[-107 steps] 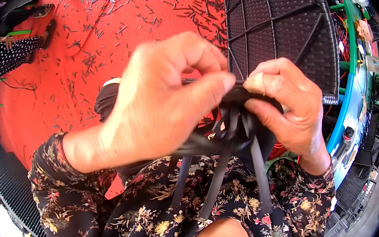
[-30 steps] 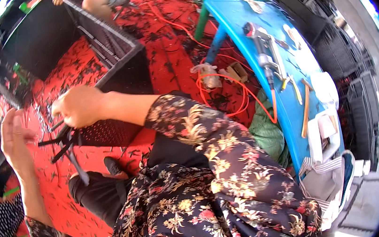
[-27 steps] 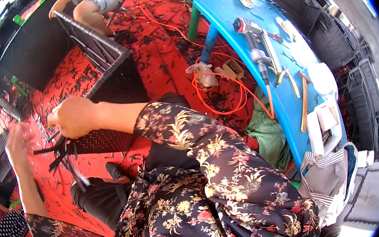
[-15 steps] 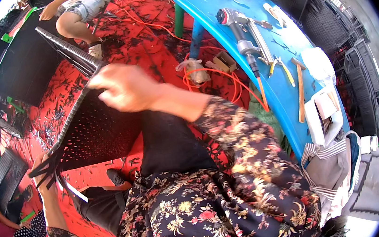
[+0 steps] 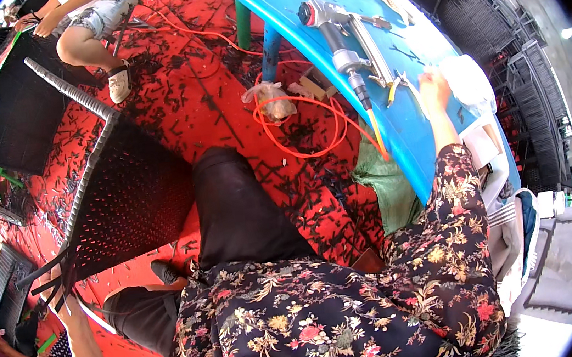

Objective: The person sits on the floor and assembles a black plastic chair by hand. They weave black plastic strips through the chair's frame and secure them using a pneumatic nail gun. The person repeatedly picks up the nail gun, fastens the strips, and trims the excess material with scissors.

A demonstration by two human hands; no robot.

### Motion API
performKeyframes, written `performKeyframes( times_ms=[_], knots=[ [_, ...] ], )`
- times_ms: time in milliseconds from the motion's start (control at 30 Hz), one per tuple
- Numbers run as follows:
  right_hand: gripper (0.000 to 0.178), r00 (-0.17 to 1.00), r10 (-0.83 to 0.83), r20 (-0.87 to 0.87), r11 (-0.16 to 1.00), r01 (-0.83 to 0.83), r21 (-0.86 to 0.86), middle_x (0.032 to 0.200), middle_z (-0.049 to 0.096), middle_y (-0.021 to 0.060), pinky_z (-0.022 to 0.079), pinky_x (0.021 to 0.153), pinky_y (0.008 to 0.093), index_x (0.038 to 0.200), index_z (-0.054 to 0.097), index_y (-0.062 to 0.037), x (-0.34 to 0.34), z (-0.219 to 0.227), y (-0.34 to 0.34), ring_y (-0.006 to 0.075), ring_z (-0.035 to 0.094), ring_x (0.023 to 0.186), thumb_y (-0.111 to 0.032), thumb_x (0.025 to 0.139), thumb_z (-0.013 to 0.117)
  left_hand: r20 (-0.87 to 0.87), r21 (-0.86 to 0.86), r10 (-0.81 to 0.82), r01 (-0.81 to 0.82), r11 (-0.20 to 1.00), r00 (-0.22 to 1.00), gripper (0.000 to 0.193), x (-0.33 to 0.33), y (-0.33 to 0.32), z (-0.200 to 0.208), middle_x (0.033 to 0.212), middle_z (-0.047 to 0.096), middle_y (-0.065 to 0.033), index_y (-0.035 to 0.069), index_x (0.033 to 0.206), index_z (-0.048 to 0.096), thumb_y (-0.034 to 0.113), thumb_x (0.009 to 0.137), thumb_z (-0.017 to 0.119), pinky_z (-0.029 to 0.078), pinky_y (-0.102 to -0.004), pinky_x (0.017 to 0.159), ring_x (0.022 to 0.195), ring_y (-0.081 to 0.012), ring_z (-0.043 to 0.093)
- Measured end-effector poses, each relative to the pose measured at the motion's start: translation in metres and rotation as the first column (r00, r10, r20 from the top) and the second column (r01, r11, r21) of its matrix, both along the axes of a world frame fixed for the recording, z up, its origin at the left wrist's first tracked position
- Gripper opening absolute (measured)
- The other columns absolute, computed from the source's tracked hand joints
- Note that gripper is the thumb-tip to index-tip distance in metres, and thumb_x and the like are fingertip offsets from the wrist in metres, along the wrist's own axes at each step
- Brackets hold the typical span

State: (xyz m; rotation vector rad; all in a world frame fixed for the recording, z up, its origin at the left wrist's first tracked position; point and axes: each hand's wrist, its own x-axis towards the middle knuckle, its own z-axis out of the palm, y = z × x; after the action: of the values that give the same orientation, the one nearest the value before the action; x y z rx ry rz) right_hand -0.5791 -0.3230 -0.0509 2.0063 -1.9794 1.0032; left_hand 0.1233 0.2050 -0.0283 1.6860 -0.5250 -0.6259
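A half-woven black wicker furniture frame (image 5: 134, 190), with a grey-wrapped edge, stands tilted at my left knee. My left hand (image 5: 59, 292) is closed at its lower left corner, partly hidden by loose black strips (image 5: 44, 272) hanging there. My right hand (image 5: 434, 89) reaches over the blue table (image 5: 415, 152), fingers curled down on its top. What it grips is hidden; my hand and sleeve cover the spot where a wooden-handled hammer lay. Beside that hand lie yellow-handled pliers (image 5: 393, 90) and a pneumatic tool (image 5: 349, 56) with an orange hose.
Black strip offcuts litter the red floor covering (image 5: 221, 115). An orange hose (image 5: 304, 153) loops near the table leg, beside a plastic bag (image 5: 273, 105). A seated person (image 5: 87, 42) works at another black woven panel (image 5: 24, 111) on the far left. Cloth bags (image 5: 507, 237) lie at my right.
My right hand has left the frame's upper edge and swung right onto the blue table. My left hand stays at the lower corner. The view has shifted slightly.
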Motion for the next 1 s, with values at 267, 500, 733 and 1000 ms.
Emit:
performKeyframes(
  times_ms=[267, 500, 733, 1000],
  knots=[
    [0.027, 0.763, 0.046, 0.645, 0.979, -0.164, 0.125, 0.09, 0.067, 0.0141, 0.051, 0.073, 0.032, 0.099, 0.062, -0.0019, 0.025, 0.003, 0.005, 0.0252, 0.065, 0.088, -0.021, 0.08, 0.067, 0.018, 0.028, 0.019, -0.02, 0.999, 1.0, 0.021, -0.008, 0.003, 0.004, 0.084, 0.064, -0.0052, 0.0, 0.095, 0.064, 0.018, 0.084, 0.065, 0.048, -0.0243, 0.063, 0.074, -0.0128, 0.061],
    [0.067, -0.767, 0.246, 0.592, -0.029, -0.617, -0.787, 0.122, 0.053, 0.0197, 0.037, 0.097, 0.0497, 0.132, 0.041, 0.0018, 0.253, 0.191, 0.195, 0.0344, 0.046, 0.119, -0.046, 0.086, 0.054, 0.051, 0.051, 0.026, -0.028, 0.998, 0.998, 0.021, -0.016, -0.006, 0.016, 0.084, 0.064, -0.0054, -0.001, 0.094, 0.064, 0.018, 0.084, 0.065, 0.049, -0.0246, 0.064, 0.074, -0.0128, 0.061],
    [0.069, -0.844, -0.104, 0.526, -0.416, -0.443, -0.794, 0.119, 0.055, 0.0194, 0.037, 0.098, 0.0485, 0.13, 0.044, 0.0001, 0.306, 0.215, 0.27, 0.0332, 0.048, 0.115, -0.051, 0.084, 0.054, 0.112, 0.062, -0.006, -0.001, 0.998, 0.994, 0.021, -0.023, -0.015, 0.032, 0.085, 0.064, -0.0056, -0.001, 0.093, 0.064, 0.018, 0.084, 0.065, 0.049, -0.025, 0.065, 0.075, -0.0127, 0.061],
    [0.071, -0.765, -0.325, 0.556, -0.416, -0.413, -0.81, 0.116, 0.057, 0.019, 0.037, 0.098, 0.047, 0.127, 0.047, -0.0019, 0.318, 0.194, 0.303, 0.0319, 0.05, 0.111, -0.056, 0.081, 0.053, 0.115, 0.068, 0.002, -0.01, 0.998, 0.993, 0.02, -0.03, -0.022, 0.016, 0.085, 0.064, -0.0058, -0.001, 0.092, 0.064, 0.017, 0.084, 0.065, 0.049, -0.0253, 0.066, 0.076, -0.0127, 0.061]
  ],
)
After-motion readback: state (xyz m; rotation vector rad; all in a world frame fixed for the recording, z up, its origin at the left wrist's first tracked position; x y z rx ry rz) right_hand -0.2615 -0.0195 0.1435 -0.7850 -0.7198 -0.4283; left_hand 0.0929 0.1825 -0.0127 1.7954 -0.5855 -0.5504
